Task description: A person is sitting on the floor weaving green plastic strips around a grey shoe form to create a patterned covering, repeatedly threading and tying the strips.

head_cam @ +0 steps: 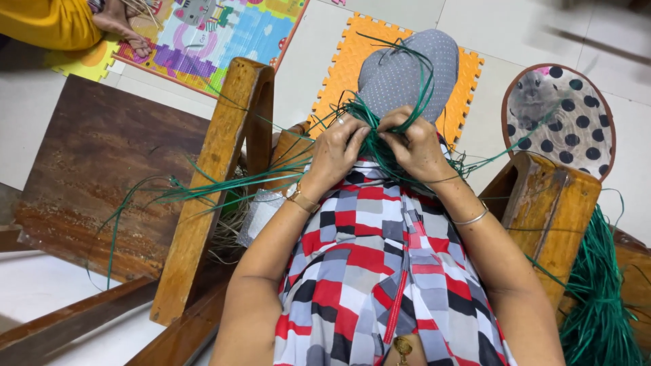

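While green strands (380, 146) are pinched by left hand (333, 152) and right hand (417, 146), a wooden frame (217, 176) is seen left.

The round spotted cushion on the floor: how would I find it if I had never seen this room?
Start at the wooden chair arm on the right of the person's checked lap. Just beyond its far end, on the pale tiled floor, lies the round cushion. It alone is white with big black dots and a brown edge; the orange foam mat nearby is plain and notched.
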